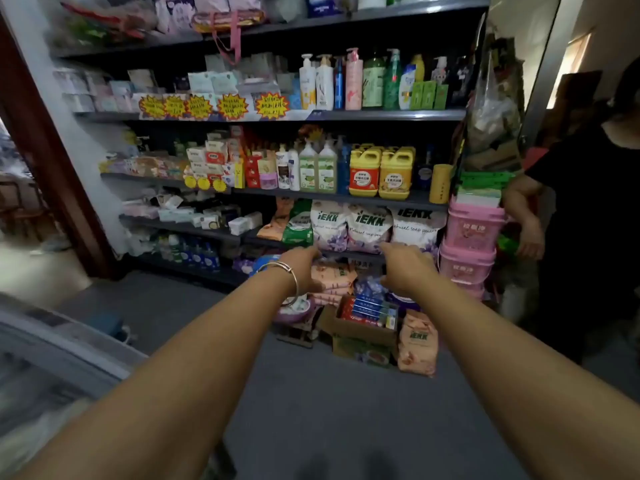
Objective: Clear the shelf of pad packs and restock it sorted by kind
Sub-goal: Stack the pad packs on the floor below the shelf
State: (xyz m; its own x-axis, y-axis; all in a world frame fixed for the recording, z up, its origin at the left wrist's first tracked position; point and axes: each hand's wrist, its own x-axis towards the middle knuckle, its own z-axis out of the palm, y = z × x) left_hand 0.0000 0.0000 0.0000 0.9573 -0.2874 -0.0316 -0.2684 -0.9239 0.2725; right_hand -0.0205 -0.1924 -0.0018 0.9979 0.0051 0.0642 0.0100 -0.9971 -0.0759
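Pale, soft-looking pad packs (114, 95) lie blurred on the upper-left shelf (104, 116), behind yellow starburst price tags (232, 106), well above and left of both hands. Lower down, purple-and-white soap powder bags (329, 225) stand in a row, and just below them both arms reach forward. The left hand (300, 268), a bangle (289, 271) on its wrist, and the right hand (403, 270) hold nothing; fingers point ahead, loosely extended. A cardboard box (363, 327) sits on the floor beneath. Another person (588, 209) stands at right.
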